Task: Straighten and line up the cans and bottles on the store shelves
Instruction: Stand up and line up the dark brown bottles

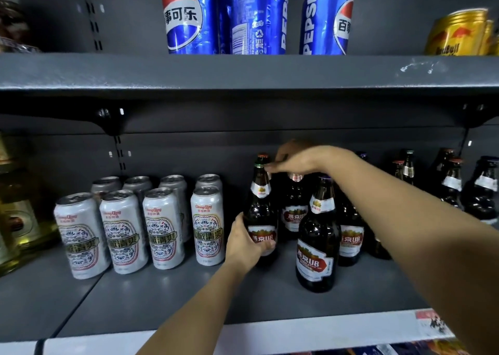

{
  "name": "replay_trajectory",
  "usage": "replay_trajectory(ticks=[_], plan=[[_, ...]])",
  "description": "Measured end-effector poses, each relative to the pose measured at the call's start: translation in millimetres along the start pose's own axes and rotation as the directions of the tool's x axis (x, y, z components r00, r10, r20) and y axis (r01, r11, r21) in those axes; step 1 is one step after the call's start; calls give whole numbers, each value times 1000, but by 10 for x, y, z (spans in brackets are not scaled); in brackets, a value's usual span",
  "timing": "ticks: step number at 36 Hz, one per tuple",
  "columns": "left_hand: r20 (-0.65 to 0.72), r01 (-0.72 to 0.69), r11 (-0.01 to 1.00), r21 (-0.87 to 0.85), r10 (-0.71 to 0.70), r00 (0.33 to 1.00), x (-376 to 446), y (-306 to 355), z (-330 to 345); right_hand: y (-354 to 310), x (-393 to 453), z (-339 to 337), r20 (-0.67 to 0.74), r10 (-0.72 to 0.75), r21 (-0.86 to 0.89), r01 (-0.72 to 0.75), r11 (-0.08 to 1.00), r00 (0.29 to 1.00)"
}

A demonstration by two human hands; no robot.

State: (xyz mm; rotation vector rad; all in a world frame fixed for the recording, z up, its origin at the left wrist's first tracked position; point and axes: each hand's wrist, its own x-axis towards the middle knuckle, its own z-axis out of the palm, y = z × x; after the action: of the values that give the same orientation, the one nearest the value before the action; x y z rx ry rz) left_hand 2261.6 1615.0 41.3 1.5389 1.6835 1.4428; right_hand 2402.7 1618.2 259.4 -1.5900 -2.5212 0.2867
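Front bottle [318, 235]: closest to us, standing alone on the lower shelf [189, 295]
Left hand [244, 239]: we grip the leftmost brown bottle [260, 214] low on its body
Right hand [295, 158]: pinching that bottle's cap
Neighbours: silver cans [140, 225] just left

There is one view only, from a camera on the person's head, facing a dark store shelf [243, 295] straight on and tipped a little downward. It sits close: both forearms reach in from the bottom edge, the left hand [244, 242] low at centre and the right hand [299, 158] just above and to its right. The wide lens bows the edges. An upper shelf [243, 71] runs across above the hands, and blue cans [189, 17] standing on it are cut off at the top.
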Motion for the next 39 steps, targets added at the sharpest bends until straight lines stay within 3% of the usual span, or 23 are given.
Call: replay_trajectory(ticks=[3, 7, 10, 12, 13, 15, 18, 20, 22, 29, 39], plan=[[-1, -1, 1000, -26, 1, 1000, 0, 1, 10, 147, -117, -102, 203, 156, -70, -145, 987, 967], [-31, 11, 997, -79, -13, 999, -99, -3, 72, 264, -238, -155, 195, 208, -179, -174, 968, 958], [-291, -23, 1000, 20, 28, 956, -266, 32, 188, 321, -250, -101, 158, 177, -221, -140, 965, 971], [-494, -114, 987, 116, 157, 855, -409, 137, 229, 358, -247, -34, 140, 159, -218, -126, 968, 977], [-528, -197, 971, 139, 240, 814, -468, 192, 242, 376, -245, -2, 122, 143, -222, -113, 968, 982], [-445, -318, 943, 98, 327, 834, -566, 289, 269, 407, -237, 47, 64, 105, -216, -89, 972, 992], [-61, -235, 969, -71, 231, 971, -661, 366, 422, 431, -254, 69, -11, 45, -178, -46, 983, 999], [166, -169, 980, -109, 186, 969, -704, 366, 577, 475, -266, 61, -22, 31, -131, -34, 991, 999], [247, -139, 988, -65, 151, 957, -710, 366, 697, 531, -276, 59, -41, 27, -74, -30, 997, 999], [136, -6, 995, 96, -7, 991, -496, 421, 883, 613, -177, 108, -105, -43, -52, 38, 998, 994], [-14, 90, 982, 167, -89, 996, -379, 549, 953, 603, 22, 156, -178, -108, -140, 83, 987, 978]])
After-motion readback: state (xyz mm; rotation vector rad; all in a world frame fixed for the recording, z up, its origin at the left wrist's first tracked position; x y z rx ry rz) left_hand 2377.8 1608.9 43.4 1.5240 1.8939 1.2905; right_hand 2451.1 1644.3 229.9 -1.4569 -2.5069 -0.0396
